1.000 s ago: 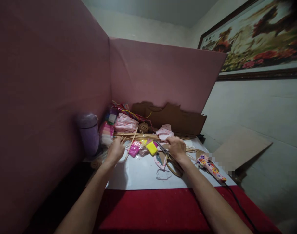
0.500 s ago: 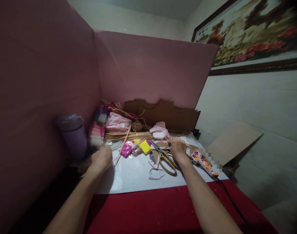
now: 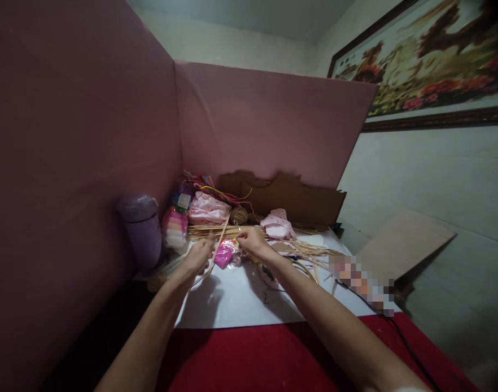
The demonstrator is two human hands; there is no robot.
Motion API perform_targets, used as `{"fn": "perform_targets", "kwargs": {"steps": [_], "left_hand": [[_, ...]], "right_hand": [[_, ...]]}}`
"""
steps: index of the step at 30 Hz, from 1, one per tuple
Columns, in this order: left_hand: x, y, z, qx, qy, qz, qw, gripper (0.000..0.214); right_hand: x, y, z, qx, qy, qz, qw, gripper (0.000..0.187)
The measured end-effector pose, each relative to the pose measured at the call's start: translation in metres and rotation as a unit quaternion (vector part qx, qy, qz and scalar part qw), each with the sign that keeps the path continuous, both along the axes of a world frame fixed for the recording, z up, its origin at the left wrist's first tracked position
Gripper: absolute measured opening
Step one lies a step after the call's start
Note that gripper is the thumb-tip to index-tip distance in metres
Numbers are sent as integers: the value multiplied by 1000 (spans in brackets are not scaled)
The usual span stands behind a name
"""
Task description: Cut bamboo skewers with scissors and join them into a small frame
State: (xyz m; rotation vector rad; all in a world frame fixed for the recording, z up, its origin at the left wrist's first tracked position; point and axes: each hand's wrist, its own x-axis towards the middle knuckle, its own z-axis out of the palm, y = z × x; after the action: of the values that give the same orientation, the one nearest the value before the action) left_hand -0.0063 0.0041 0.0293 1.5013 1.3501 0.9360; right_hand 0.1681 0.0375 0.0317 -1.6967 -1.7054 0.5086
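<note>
My left hand [image 3: 196, 258] is closed around a thin wooden stick [image 3: 221, 235] that slants up towards the back of the table. My right hand [image 3: 252, 242] reaches across to the left, its fingertips pinched at the bundle of wooden sticks [image 3: 210, 231] lying across the white sheet [image 3: 236, 299]. Between the two hands lies a pink packet [image 3: 224, 255]. A ball of brown twine [image 3: 240, 215] sits just behind the bundle.
A purple lidded cup [image 3: 140, 228] stands at the left by the pink partition [image 3: 110, 136]. Pink fabric [image 3: 278, 226], coloured cords and cut cardboard [image 3: 292, 198] crowd the back. More loose sticks [image 3: 314, 250] and a blurred tool with a black cord [image 3: 361, 283] lie at the right. A red cloth [image 3: 273, 354] covers the near edge.
My right hand left the scissors' side and moved left to the stick bundle. My left hand came forward and right onto a stick. The camera swung slightly.
</note>
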Motion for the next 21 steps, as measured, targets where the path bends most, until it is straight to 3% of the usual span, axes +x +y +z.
{"fn": "perform_targets", "kwargs": {"steps": [2, 4, 8, 13, 17, 21], "left_hand": [[0, -1, -9, -47, 24, -115, 992, 45], [-2, -1, -19, -55, 70, -170, 981, 37], [-10, 7, -31, -20, 92, -114, 989, 32], [-22, 21, -35, -11, 143, -94, 985, 44], [-27, 26, -33, -7, 141, -63, 988, 52], [-27, 25, -24, 7, 102, -13, 995, 49]], "right_hand": [[-21, 21, -5, -42, 26, -2, 999, 20], [-36, 38, -10, -77, 52, -15, 996, 23], [-55, 61, -17, -129, 94, -39, 986, 18], [-63, 63, -20, -139, 145, -45, 979, 17], [-59, 56, -13, -94, 167, -51, 980, 21], [-39, 40, 7, -4, 180, -62, 982, 15]]}}
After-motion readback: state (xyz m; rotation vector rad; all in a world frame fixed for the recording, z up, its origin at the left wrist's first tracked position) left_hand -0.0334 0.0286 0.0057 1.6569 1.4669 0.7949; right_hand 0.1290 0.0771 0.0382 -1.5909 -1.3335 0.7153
